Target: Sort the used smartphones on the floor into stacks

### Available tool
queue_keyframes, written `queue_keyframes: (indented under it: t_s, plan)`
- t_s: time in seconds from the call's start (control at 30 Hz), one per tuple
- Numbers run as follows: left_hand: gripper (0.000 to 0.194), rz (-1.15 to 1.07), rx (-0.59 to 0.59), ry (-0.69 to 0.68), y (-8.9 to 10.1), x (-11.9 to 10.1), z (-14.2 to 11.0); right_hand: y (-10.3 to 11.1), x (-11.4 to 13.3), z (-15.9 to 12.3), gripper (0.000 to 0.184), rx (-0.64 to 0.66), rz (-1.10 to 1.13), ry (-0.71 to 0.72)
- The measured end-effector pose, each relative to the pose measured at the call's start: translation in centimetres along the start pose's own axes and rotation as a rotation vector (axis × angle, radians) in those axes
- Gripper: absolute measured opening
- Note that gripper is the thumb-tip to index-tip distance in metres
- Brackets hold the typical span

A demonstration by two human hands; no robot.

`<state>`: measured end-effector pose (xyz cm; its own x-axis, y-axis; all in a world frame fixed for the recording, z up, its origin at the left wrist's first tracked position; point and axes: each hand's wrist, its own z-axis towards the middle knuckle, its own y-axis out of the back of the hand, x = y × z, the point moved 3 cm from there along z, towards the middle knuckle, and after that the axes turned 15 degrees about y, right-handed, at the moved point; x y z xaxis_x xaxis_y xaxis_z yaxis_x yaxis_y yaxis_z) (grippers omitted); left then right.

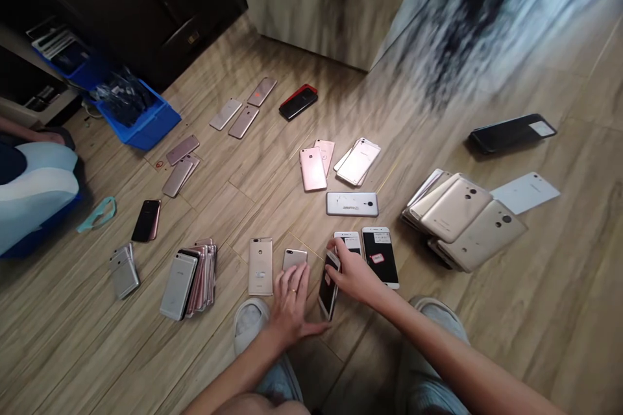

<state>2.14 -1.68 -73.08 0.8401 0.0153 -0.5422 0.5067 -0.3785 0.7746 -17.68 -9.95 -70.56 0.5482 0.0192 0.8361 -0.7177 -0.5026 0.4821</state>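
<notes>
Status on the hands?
Right hand holding a smartphone. Left hand open at a silver phone. White-framed phone beside right hand.

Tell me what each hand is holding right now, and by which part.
The right hand grips a dark-screened smartphone by its upper end. The left hand, beside a gold phone, appears to hold nothing.

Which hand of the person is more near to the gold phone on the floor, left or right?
Left. The left hand is just beside the gold phone, on its right in the view. The right hand is farther right, holding a phone.
</notes>
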Motion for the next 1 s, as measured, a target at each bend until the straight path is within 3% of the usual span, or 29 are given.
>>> queue_keyframes:
  t_s: [0.1, 0.17, 0.27, 0.37, 0.47, 0.57, 0.63, 0.8, 0.9, 1.0]
  plan:
    - [0.089, -0.538, 0.327, 0.279, 0.3, -1.6, 0.6, -0.2, 0.7, -0.1, 0.026, -0.041, 0.375, -0.047]
    - [0.066, -0.863, 0.449, 0.482, 0.2, -2.6, 1.5, -0.9, 0.7, 0.4, 0.033, -0.001, 0.62, -0.106]
    - [0.063, -1.141, 0.533, 0.643, 0.1, -3.6, 2.8, -1.3, -0.1, 1.1, 0.05, -0.072, 0.768, -0.169]
    - [0.062, -1.364, 0.604, 0.746, 0.9, -3.8, 2.8, -0.7, -1.2, 0.6, 0.055, -0.163, 0.822, -0.232]
    - [0.056, -1.52, 0.647, 0.831, 3.2, -3.8, 1.5, 0.4, -1.7, -1.2, 0.061, -0.196, 0.941, -0.296]
    - [0.057, -1.617, 0.701, 0.88, 5.9, -4.1, -0.6, 1.1, -2.5, -3.1, 0.059, -0.225, 0.916, -0.329]
    - [0.059, -1.512, 0.616, 0.899, 7.2, -3.9, -1.7, 0.8, -3.2, -3.9, 0.057, -0.203, 0.872, -0.341]
    - [0.066, -1.007, 0.097, 0.973, 11.0, -0.6, -3.2, -0.8, -4.8, -4.4, 0.053, -0.134, 0.855, -0.362]
    - [0.055, -0.804, -0.12, 0.938, 15.9, 1.9, -4.2, -1.0, -5.2, -3.9, 0.052, -0.122, 0.805, -0.344]
    - [0.049, -0.945, -0.355, 0.942, 21.1, 4.3, -5.8, -0.6, -5.4, -3.2, 0.049, -0.13, 0.757, -0.314]
